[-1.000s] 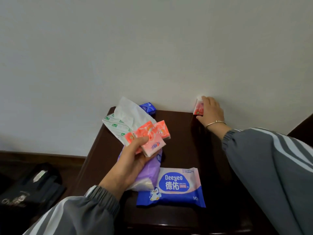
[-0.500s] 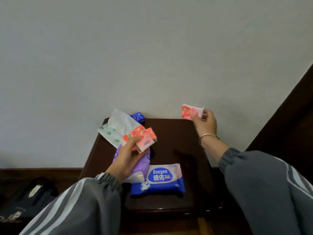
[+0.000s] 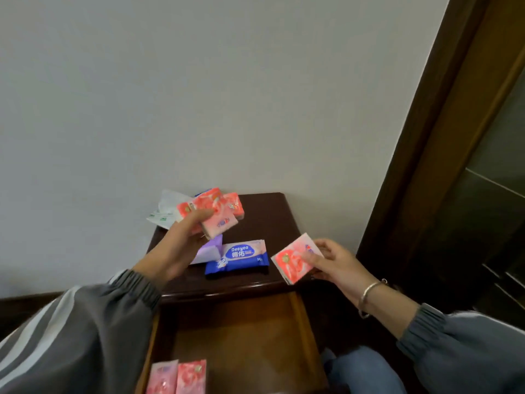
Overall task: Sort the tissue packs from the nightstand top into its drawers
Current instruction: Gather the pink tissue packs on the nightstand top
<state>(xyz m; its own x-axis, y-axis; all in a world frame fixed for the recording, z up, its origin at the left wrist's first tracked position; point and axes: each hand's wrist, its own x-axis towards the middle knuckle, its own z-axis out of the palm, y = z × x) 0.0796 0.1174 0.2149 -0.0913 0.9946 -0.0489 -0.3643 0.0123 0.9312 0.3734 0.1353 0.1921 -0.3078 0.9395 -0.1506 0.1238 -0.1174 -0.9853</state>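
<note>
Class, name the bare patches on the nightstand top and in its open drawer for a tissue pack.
Free: the drawer floor, beyond and right of the two pink packs at its near left; the nightstand top at back right, between wall and Deeyeo wipes. Crowded: its left, with purple pack and green-printed pack.

Plain pale grey wall (image 3: 199, 95), dark wooden door frame (image 3: 443, 155) on the right, dark baseboard (image 3: 25, 302) low left

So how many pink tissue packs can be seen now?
6. A bunch of three in the left hand; one pack in the right hand; two packs in the open drawer. The bunch may hide more.
</note>
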